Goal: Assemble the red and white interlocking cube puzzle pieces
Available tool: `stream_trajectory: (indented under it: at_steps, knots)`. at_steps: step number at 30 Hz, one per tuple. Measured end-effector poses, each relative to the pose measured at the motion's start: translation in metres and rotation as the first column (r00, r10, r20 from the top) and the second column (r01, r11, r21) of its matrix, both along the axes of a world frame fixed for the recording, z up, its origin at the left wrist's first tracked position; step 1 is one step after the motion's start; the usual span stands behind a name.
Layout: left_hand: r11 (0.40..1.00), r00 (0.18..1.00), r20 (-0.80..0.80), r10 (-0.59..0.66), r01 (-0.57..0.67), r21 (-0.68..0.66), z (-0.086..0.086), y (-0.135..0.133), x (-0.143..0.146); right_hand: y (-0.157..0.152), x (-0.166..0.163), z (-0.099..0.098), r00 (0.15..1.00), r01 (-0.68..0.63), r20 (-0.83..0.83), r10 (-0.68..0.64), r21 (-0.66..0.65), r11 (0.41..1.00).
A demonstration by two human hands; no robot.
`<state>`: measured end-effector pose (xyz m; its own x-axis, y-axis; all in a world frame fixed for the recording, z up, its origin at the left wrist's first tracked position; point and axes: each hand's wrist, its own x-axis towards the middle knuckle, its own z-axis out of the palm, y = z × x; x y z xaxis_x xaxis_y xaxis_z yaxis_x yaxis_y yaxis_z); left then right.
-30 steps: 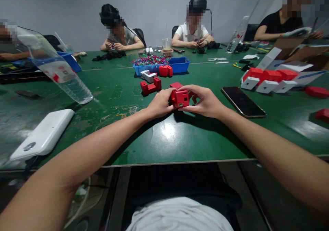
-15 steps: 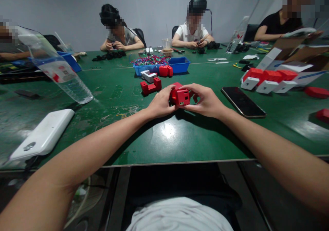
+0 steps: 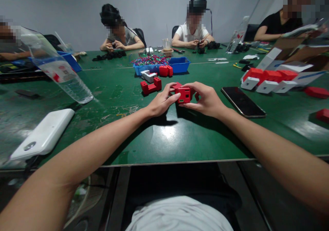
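Both hands hold a small red plastic housing just above the green table. Its near face shows dark square openings and a row of small green contacts at the bottom. My left hand grips it from the left, with the thumb on the near face. Thumb and forefinger of my right hand pinch it from the right, above and below. A red U-shaped bracket lies beyond my left hand. Behind that are a white bracket and another red part.
Blue bins with colourful wires stand ahead. To the right lie a black phone and a row of red-and-white parts by a cardboard box. A white power bank and a tilted plastic bottle are at left. Co-workers sit opposite.
The red housing has turned so that its near face points more squarely toward me. My left thumb has moved up onto that face; my right hand has barely shifted.
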<state>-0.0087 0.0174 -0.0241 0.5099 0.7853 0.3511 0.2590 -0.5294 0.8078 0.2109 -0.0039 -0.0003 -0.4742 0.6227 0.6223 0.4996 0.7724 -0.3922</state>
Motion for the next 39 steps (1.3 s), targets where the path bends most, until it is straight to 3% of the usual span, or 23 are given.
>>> stream_trajectory:
  at_steps: [4,9,17,29,35,39]
  knots:
    - [1.000,0.997,-0.067,0.024,-0.023,0.008,0.003,-0.004,0.001,0.000,0.001,0.000,0.999,-0.011,0.049,0.010,0.022,1.000]
    - [0.996,0.998,0.067,-0.001,0.006,-0.084,0.003,0.001,0.004,0.001,-0.001,-0.001,0.998,-0.016,0.068,0.014,0.026,1.000]
    - [0.972,0.981,0.185,0.065,-0.020,-0.235,0.007,0.004,0.006,0.012,0.006,-0.013,0.988,0.013,0.154,-0.011,-0.009,1.000]
    - [0.999,0.995,0.096,0.003,0.001,-0.042,0.003,0.006,0.004,0.014,0.004,-0.019,0.988,0.006,0.153,-0.001,-0.028,1.000]
    - [0.999,0.993,0.115,0.033,-0.036,0.024,0.003,0.001,0.005,0.017,0.007,-0.016,0.986,0.113,0.123,-0.115,0.022,0.993]
    - [0.997,0.990,0.115,0.081,-0.081,-0.002,0.002,0.005,0.005,0.017,0.008,-0.015,0.980,0.177,0.088,-0.178,0.025,0.984]
